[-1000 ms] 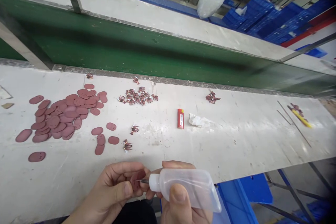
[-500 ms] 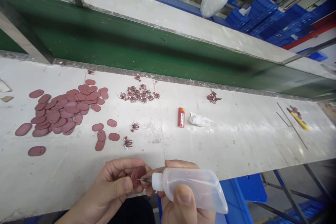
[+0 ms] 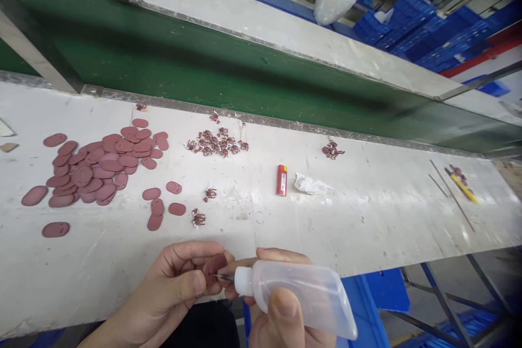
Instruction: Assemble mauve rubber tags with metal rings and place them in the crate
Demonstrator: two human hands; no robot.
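Note:
Between the thumb and fingers of my left hand is a reddish-brown oval disc, held up near the table's front edge. My right hand is wrapped round a translucent squeeze bottle with a white cap and a thin needle tip. The bottle lies tilted, its tip at the face of the disc; whether liquid comes out is too small to see. Beyond my hands lie two small brown figurines and several loose oval discs.
A large pile of oval discs covers the left of the table. Several figurines cluster at the back. A red lighter and crumpled white tissue lie mid-table. Rods and a yellow-handled tool are far right; blue bins stand below.
The whole view has shifted slightly. Both hands keep their hold on the disc and the bottle, and the needle tip stays at the disc with only a very small movement.

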